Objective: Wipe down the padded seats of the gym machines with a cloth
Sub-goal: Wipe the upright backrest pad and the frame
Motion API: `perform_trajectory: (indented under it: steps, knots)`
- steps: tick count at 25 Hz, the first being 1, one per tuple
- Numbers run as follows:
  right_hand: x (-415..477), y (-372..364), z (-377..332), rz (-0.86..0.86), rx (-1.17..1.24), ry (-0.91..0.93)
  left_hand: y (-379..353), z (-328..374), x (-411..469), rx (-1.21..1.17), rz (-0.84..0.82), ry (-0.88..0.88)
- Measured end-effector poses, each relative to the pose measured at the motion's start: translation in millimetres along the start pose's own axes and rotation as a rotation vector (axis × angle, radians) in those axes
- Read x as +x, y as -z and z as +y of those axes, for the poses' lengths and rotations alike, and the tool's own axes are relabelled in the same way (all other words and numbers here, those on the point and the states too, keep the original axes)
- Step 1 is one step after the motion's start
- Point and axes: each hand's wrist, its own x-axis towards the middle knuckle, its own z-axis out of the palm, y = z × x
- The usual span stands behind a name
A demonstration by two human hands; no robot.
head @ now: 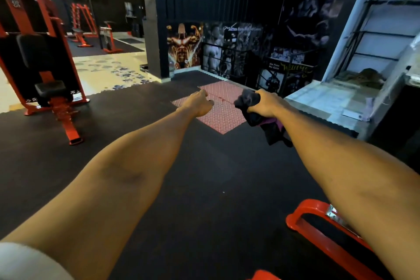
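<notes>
I watch both bare arms stretch forward over the black rubber floor [181,188]. The right hand [266,104] curls its fingers tight round the dark cloth [249,100], which bunches above the fist and hangs below the wrist, a purple edge showing. The left hand [200,103] hovers just beside it, fingers loosely curled, holding nothing. The padded seat [51,90] sits on the red machine [66,120] at far left, well apart from both hands. A red patterned mat [223,118] lies on the floor behind the hands; a red frame [318,229] shows under the right forearm
</notes>
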Motion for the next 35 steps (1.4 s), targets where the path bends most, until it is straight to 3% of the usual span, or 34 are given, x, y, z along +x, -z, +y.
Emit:
perform_trajectory:
  steps: [9,17,26,35]
  knots:
    - [151,1,48,0.083,-0.045,-0.239,-21,15,206,0.021,-0.123,-0.174]
    - [221,52,118,0.222,-0.068,-0.478,-43,118,345,-0.042,-0.222,-0.457]
    - [219,143,237,0.446,-0.167,-0.717,-154,278,415,-0.155,-0.320,-0.726]
    - [155,214,337,0.550,-0.258,-1.027,-262,470,374,-0.257,-0.471,-1.029]
